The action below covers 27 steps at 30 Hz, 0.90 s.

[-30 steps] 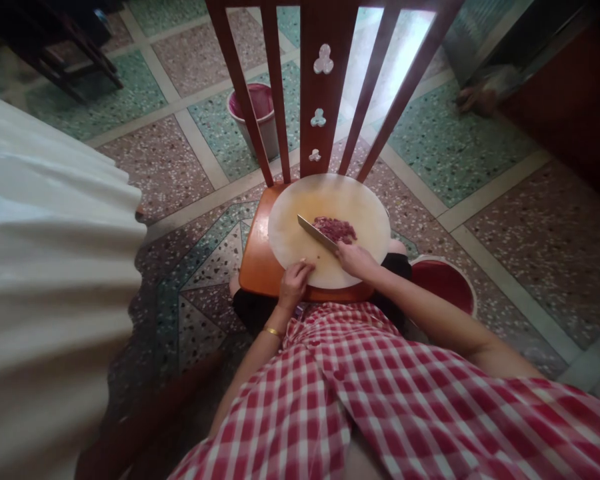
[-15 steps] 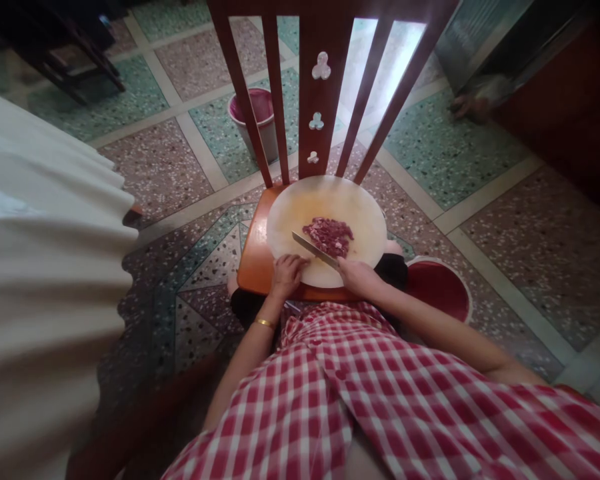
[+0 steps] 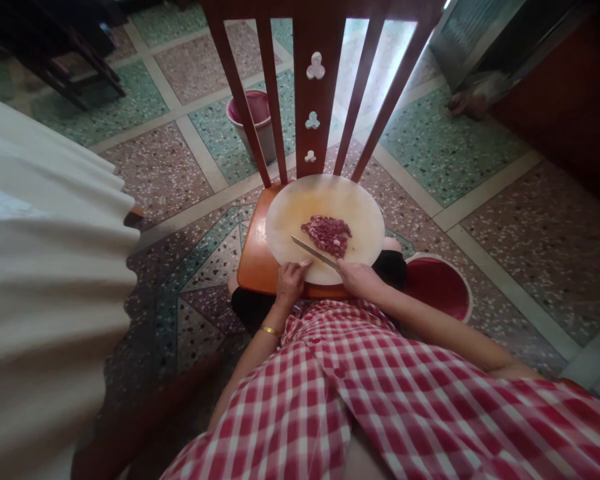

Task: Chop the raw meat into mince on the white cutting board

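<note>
A round white cutting board, stained yellowish in the middle, lies on the wooden chair's seat in front of me. Chopped dark red meat is heaped at its centre. My right hand grips the handle of a knife, whose blade points left across the board, on the near side of the meat. At the board's near left edge my left hand is closed with bent fingers, thumb side over the rim. What lies under those fingers is hidden.
The chair's slatted back rises beyond the board. Behind it stands a bin with a pink inside. A red basin sits on the floor at right. Pale draped cloth hangs at left; a dark chair is farther back.
My left hand has drawn slightly back towards me and right, to the board's edge. The knife blade has tilted a little, its tip slightly lower in view. The meat looks unchanged.
</note>
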Available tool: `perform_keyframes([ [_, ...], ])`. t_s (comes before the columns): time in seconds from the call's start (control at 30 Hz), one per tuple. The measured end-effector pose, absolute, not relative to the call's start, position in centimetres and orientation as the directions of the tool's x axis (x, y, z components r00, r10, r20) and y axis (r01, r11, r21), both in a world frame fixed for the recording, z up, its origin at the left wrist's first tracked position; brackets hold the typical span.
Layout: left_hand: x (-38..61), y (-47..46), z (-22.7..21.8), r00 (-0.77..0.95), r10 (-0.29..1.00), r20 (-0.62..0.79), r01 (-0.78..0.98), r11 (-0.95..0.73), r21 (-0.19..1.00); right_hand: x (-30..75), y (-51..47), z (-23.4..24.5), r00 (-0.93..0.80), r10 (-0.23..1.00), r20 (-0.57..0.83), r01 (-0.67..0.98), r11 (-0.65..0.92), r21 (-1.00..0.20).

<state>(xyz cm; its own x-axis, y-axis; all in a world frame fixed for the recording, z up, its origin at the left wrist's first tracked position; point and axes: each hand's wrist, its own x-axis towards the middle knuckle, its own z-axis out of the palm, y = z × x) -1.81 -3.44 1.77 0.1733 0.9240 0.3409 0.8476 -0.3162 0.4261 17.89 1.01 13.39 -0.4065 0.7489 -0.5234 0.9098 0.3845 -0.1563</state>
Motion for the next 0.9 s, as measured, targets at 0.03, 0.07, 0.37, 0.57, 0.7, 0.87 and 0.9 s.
perform_keyframes([
  [0.03,-1.7,-3.8,1.7,0.205,0.913,0.354,0.827,-0.355,0.435,17.9,0.8,13.6,-0.407,0.747,-0.526,0.909,0.39,-0.148],
  [0.07,-1.5,-4.0,1.6,0.22,0.904,0.367,0.811,-0.378,0.446,17.9,0.6,13.8,-0.411,0.746,-0.524,0.906,0.401,-0.14],
  [0.37,-1.6,-2.8,0.5,0.102,0.906,0.411,0.826,-0.307,0.473,18.0,-1.3,13.7,-0.494,0.719,-0.488,0.854,0.507,-0.118],
  [0.57,-1.7,-2.3,-1.1,0.136,0.884,0.447,0.791,-0.368,0.488,15.8,-0.4,12.3,-0.505,0.711,-0.489,0.852,0.503,-0.147],
  [0.7,-1.6,-2.3,-1.7,0.09,0.888,0.45,0.808,-0.329,0.488,13.2,0.9,11.8,-0.545,0.695,-0.469,0.831,0.52,-0.196],
  [0.87,-1.3,-2.2,-1.0,0.089,0.88,0.467,0.819,-0.331,0.468,14.6,1.3,11.7,-0.556,0.683,-0.475,0.824,0.53,-0.202],
  [0.9,-1.2,-2.1,-0.8,0.095,0.882,0.461,0.821,-0.332,0.465,15.3,1.3,11.6,-0.539,0.692,-0.48,0.833,0.521,-0.185],
])
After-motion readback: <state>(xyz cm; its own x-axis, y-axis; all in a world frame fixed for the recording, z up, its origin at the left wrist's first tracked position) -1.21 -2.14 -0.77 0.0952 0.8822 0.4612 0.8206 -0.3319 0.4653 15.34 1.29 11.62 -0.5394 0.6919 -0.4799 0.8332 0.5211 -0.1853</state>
